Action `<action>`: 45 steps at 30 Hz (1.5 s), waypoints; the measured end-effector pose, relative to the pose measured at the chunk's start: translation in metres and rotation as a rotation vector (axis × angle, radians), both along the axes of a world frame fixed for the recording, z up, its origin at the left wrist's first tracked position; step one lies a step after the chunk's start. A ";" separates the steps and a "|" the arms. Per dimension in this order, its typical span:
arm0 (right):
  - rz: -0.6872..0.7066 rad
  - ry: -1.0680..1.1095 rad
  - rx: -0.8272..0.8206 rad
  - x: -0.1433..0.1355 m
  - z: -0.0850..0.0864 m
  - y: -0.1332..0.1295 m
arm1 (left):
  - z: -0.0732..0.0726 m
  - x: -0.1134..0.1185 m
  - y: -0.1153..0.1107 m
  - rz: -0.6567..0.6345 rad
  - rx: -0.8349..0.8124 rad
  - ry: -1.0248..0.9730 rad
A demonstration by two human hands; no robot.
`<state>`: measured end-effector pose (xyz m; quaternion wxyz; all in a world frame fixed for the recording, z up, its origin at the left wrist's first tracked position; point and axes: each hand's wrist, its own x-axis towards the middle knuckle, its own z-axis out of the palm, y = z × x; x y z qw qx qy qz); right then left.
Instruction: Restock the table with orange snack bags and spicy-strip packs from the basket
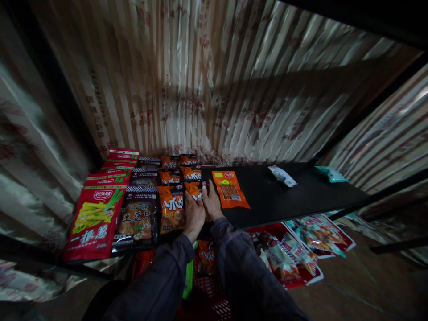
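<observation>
My left hand point(194, 215) lies over the front of an orange and black snack bag point(195, 187), its fingers stretched out on the packet. Right beside it, my right hand point(211, 201) rests along the same bag's right edge, with thumb and forefinger apart. The two hands hide much of this bag. Matching orange bags point(172, 207) stand in rows to the left and behind. To the right of my right hand, a flat orange packet point(230, 189) lies on the black shelf point(257, 196).
Dark potato snack bags point(137, 218) and red packets point(96, 218) line the shelf's left end. A white packet point(282, 176) and a teal packet point(331, 174) lie toward the right. Below are red baskets point(314, 278) of snacks. Dark posts and draped striped sheeting point(187, 89) enclose the shelf.
</observation>
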<state>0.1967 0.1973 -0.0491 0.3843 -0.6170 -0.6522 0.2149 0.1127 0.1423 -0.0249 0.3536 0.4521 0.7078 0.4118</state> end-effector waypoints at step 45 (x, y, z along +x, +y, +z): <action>0.234 -0.467 0.327 -0.017 0.001 0.001 | -0.052 -0.025 -0.105 -0.499 0.447 0.577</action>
